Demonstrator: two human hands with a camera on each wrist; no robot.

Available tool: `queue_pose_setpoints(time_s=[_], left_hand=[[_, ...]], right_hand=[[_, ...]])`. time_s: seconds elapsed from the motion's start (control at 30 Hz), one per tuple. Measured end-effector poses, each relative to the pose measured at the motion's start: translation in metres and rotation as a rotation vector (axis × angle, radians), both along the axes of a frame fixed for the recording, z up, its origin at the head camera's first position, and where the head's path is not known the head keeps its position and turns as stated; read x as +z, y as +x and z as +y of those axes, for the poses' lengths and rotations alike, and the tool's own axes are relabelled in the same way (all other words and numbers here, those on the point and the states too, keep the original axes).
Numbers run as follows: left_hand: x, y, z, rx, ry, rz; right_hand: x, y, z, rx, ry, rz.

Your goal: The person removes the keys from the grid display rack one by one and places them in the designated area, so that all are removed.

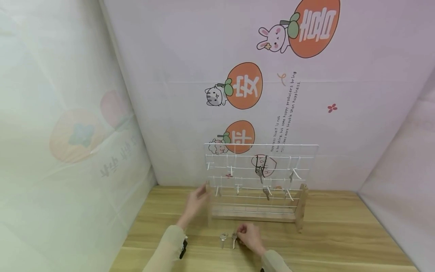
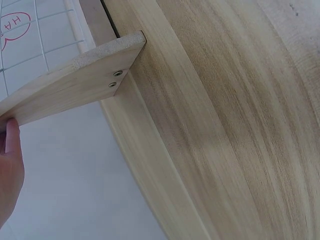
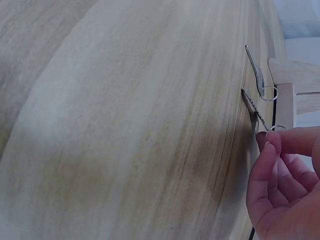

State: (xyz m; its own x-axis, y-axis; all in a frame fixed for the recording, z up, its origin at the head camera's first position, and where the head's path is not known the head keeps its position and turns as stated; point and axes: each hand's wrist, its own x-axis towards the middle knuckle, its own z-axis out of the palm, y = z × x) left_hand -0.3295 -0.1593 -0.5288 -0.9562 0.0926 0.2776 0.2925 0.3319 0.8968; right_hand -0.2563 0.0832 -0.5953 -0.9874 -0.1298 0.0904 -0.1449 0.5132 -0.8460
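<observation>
My left hand (image 1: pixel 195 204) grips the upper end of the left wooden side post (image 2: pixel 75 87) of a white wire rack (image 1: pixel 261 144); its fingers are only partly visible in the left wrist view. In front of the rack, my right hand (image 1: pixel 250 237) pinches the small ring (image 3: pixel 276 128) of a silver key (image 3: pixel 254 107) between thumb and forefinger. The key's blade slants down toward the tabletop. A second key (image 1: pixel 222 239) with its own ring (image 3: pixel 270 94) lies just left of it on the table.
Several white hooks project from the rack's grid. Keys hang on it, including one key (image 1: pixel 266 194) low at centre right and another key (image 1: pixel 261 176) by a black holder (image 1: pixel 257 162). Printed cloth (image 1: pixel 176 113) walls enclose the wooden table (image 1: pixel 340 234).
</observation>
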Motion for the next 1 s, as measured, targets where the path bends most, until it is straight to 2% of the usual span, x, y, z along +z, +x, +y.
queue_pose_setpoints(time_s=[0.2, 0.47, 0.73, 1.0], left_hand=[[0.0033, 0.0015, 0.0016, 0.001, 0.026, 0.011], [0.0014, -0.0003, 0.0026, -0.009, 0.042, 0.046], [0.0034, -0.0006, 0.0013, 0.012, 0.018, 0.031], [0.0003, 0.0003, 0.0006, -0.001, 0.033, -0.005]], right_hand=[[0.0002, -0.0005, 0.0008, 0.026, 0.042, 0.018], [0.0021, 0.0012, 0.0004, 0.035, 0.071, 0.047], [0.002, 0.0015, 0.0014, 0.054, 0.098, 0.073], [0.0041, 0.0036, 0.0029, 0.09, 0.105, 0.067]])
